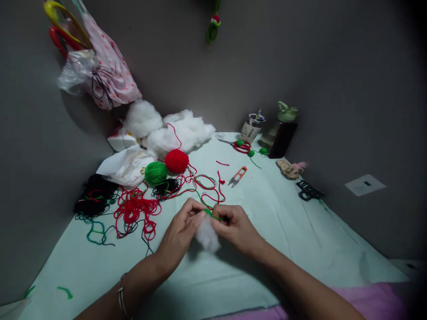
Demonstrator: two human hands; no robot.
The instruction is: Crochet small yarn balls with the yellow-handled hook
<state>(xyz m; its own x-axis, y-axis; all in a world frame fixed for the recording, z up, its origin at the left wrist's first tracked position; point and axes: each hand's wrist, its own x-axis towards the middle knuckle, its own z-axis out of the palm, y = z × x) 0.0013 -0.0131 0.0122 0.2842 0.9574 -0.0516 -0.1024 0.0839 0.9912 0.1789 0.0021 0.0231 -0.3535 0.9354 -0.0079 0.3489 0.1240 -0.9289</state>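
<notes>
My left hand point(183, 226) is closed in a pinch on a small green yarn piece point(208, 212), held just above the table. From between my hands hangs a tuft of white stuffing point(208, 238). My right hand point(235, 226) is closed beside it, its fingertips at the right end of the green piece; whether a tool is inside that fist is hidden. Red and green strands point(207, 183) lie just beyond the fingers. Farther off are orange thread snips point(238, 177) and a red yarn ball point(176, 161) next to a green yarn ball point(155, 173).
Tangled red yarn point(135, 209) and black yarn point(95, 195) spread over the left side. Behind them sits a heap of white stuffing point(183, 133). Red-handled scissors point(243, 146), a pen cup point(251, 129) and a dark phone-like slab point(283, 140) stand or lie at the back right, near the wall.
</notes>
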